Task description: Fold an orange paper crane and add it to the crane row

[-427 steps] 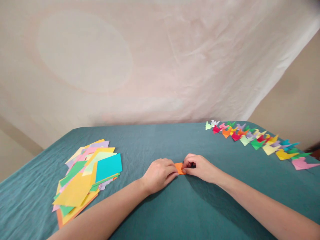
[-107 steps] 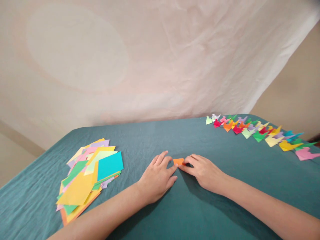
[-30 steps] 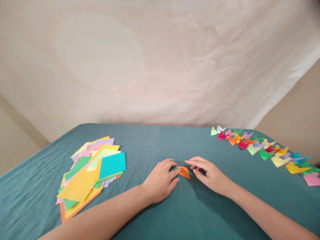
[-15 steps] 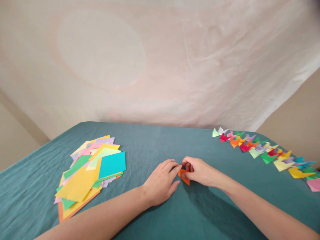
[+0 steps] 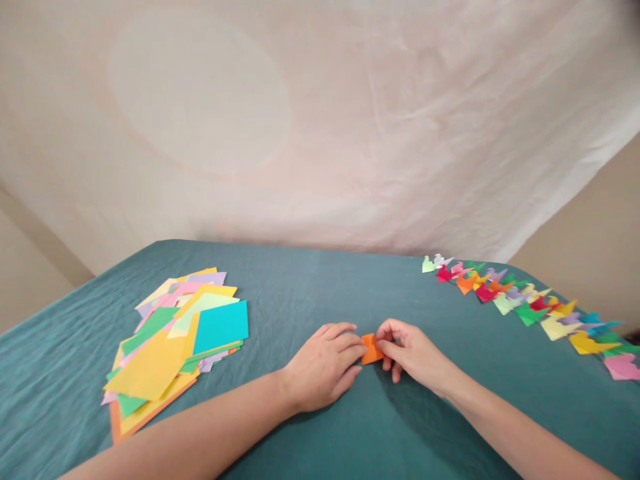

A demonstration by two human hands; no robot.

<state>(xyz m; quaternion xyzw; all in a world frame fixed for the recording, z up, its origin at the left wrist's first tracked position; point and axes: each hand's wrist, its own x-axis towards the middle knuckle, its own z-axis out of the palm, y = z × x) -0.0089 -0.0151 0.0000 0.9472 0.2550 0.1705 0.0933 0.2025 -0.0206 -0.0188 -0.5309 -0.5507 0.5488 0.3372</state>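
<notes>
Paper [image 5: 371, 350] between both hands [image 5: 323, 367] [image 5: 413, 357]

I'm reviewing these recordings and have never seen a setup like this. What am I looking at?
There is no robot here: these are a person's bare hands, seen from a camera worn on the head, looking forward and down. The left hand lies with its fingertips at the edge of a small folded orange paper; the right hand grips its other side. On the teal cloth, a loose pile of coloured paper lies to the left, and folded paper birds stand in rows to the right.
</notes>
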